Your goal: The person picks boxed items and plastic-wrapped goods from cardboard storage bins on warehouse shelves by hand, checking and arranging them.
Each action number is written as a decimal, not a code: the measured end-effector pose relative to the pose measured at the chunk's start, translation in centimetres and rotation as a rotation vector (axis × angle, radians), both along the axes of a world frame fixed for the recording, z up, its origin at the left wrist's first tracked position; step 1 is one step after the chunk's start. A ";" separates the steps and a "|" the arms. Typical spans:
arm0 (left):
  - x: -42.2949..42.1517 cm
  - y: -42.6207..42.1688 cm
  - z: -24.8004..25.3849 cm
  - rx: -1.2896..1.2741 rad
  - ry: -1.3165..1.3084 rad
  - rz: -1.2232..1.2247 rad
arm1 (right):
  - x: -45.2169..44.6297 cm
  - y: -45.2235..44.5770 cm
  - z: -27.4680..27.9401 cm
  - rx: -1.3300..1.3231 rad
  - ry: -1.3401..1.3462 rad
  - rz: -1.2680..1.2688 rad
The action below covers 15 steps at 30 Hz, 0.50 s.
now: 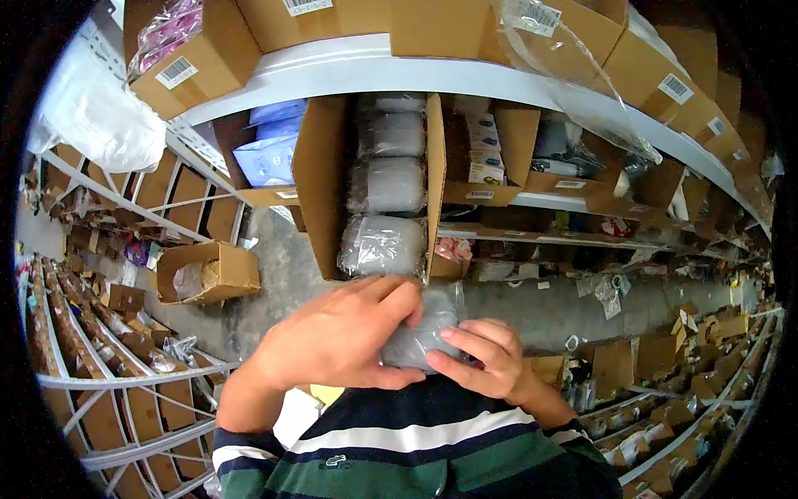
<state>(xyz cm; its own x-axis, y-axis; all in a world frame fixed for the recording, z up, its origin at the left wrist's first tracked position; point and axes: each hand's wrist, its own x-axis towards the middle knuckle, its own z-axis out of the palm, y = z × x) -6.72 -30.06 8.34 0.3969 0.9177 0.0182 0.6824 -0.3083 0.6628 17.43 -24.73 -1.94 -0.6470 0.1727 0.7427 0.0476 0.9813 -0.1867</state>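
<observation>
A grey item in clear plastic wrap (420,333) is held close to the chest between both hands. My left hand (345,333) grips it from the left, fingers curled over its top and thumb below. On its right side, my right hand (486,358) pinches the wrap with thumb and fingers. Just beyond the hands, a long open cardboard box (320,183) juts from the shelf. Inside it lies a row of similar grey wrapped packs (382,245), the nearest close to my left hand's knuckles.
A white shelf edge (332,75) curves above the long box. Blue packs (270,154) and small boxes (485,150) sit in cartons on either side. An open carton (216,270) stands at the left. Racks with cartons line both sides; clear plastic (573,75) hangs at upper right.
</observation>
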 end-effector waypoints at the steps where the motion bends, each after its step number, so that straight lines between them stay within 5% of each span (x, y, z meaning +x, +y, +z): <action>1: -0.2 0.1 0.1 0.035 0.042 -0.031 | -0.2 0.2 0.0 -0.010 -0.007 0.004; 5: -1.1 1.2 3.7 0.288 0.417 0.403 | 0.4 1.1 -0.3 -0.100 0.197 -0.158; 11: -1.4 10.2 -0.1 0.426 0.805 0.423 | 1.7 2.1 -0.6 -0.154 0.220 -0.274; 15: -2.6 15.4 -2.7 0.410 0.796 0.426 | 3.0 4.7 -1.0 -0.122 0.247 -0.407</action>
<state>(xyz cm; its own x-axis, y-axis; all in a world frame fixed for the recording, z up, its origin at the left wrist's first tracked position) -9.29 -14.71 5.63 0.0699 0.9689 0.2375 0.9893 -0.0369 -0.1408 20.42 -20.05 -2.95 -0.3157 0.4700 0.8243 0.3629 0.8625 -0.3528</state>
